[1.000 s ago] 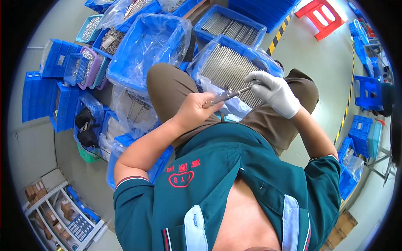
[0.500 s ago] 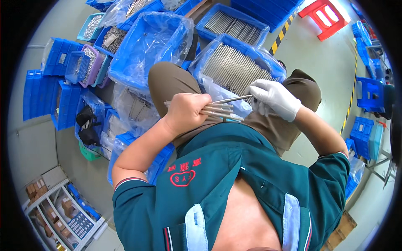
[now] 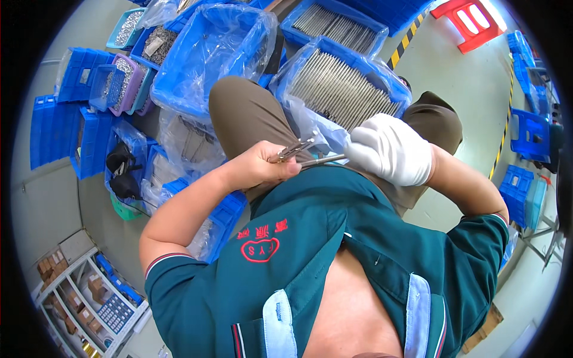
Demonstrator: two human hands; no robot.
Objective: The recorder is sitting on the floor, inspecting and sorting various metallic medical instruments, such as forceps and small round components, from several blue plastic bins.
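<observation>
My bare left hand (image 3: pixel 262 167) is closed around a small bundle of thin metal rods (image 3: pixel 296 148) that stick out to the right, just above my green shirt. My right hand (image 3: pixel 391 150), in a white glove, pinches the end of one long metal rod (image 3: pixel 323 160) that reaches toward my left fist. Both hands hover over my lap. Right behind them stands a blue bin (image 3: pixel 346 83) lined with clear plastic and filled with many of the same rods.
A large blue bin with a plastic liner (image 3: pixel 215 53) sits at the upper left, with several smaller blue trays (image 3: pixel 89 113) of parts beside it. A red stool (image 3: pixel 474 21) and blue crates (image 3: pixel 528 131) stand on the right. Shelving (image 3: pixel 89 298) is at the lower left.
Both hands have come lower and closer to my chest. My gloved right hand has closed in toward my left fist, and the rods now lie nearer the shirt.
</observation>
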